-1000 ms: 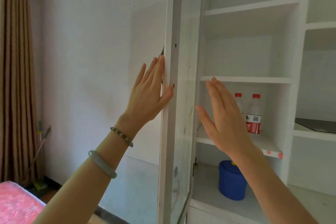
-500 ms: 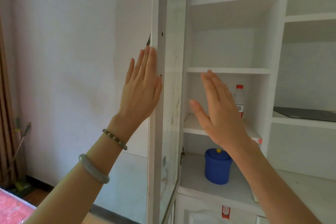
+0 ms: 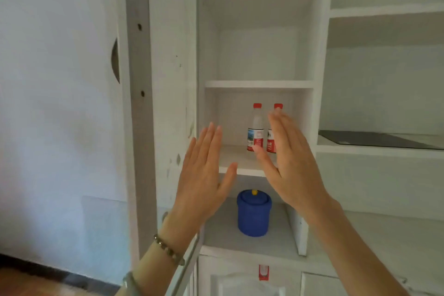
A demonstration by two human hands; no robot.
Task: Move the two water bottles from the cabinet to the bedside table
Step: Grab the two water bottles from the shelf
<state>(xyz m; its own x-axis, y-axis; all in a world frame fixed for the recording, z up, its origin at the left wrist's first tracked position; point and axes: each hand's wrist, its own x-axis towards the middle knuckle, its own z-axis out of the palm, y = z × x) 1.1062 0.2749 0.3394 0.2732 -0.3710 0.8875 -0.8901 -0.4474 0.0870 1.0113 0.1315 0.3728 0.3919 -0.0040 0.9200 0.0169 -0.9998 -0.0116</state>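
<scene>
- Wall (image 3: 60, 103): pale, plain, at far left; a strip of wooden floor shows at the bottom corner.
- Cabinet door (image 3: 153, 79): white, swung open, seen nearly edge-on; worn paint, small holes along its edge.
- Left hand (image 3: 204, 175): raised in front of the door's lower part, palm flat, fingers straight and together, thumb out; holds nothing. A beaded bracelet (image 3: 169, 251) sits at the wrist.
- Cabinet (image 3: 259, 84): white open shelving; upper compartments bare.
- Blue container (image 3: 254, 212): lidded, yellow knob, on the lowest open shelf, below the bottles.
- Left bottle (image 3: 256, 127): clear, red cap, red and blue label, upright on the middle shelf, towards the back.
- Right bottle (image 3: 274, 125): same make, upright, just beside the first; largely covered by the right fingers.
- Right hand (image 3: 290, 163): raised before the middle shelf, open and flat, empty; whether the fingertips touch the bottle cannot be told.
- Dark panel (image 3: 374, 138): flat, on the ledge at far right.
- Step in hand (judgement): reach into the cabinet; neither bottle yet taken, bedside table not in view.
- Next move (judgement): each hand goes forward and curls round one bottle's body, then lifts it clear of the shelf edge without knocking its neighbour.
</scene>
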